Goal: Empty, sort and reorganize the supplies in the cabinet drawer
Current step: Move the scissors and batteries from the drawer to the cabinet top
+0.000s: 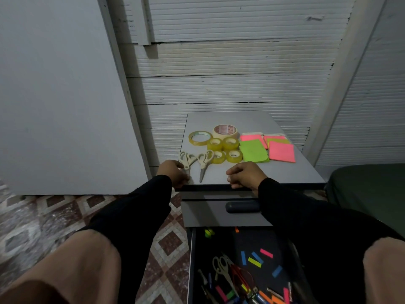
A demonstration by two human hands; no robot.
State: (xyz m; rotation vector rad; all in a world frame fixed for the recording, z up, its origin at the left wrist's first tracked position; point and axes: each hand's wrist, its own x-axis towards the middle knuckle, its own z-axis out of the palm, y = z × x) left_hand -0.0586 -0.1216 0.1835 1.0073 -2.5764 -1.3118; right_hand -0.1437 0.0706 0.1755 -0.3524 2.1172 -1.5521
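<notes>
- Your left hand (173, 173) grips the cream-handled scissors (186, 161) on the grey cabinet top (252, 121).
- Your right hand (245, 174) rests beside them, fingers loosely curled, holding nothing.
- The open black drawer (247, 242) below holds coloured sticky flags (255, 258).

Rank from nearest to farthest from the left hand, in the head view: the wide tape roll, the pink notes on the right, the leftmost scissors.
From the left hand:
1. Leftmost scissors, at its fingertips on the cabinet top's near left.
2. Wide tape roll, at the back, middle.
3. Pink notes, far right.
</notes>
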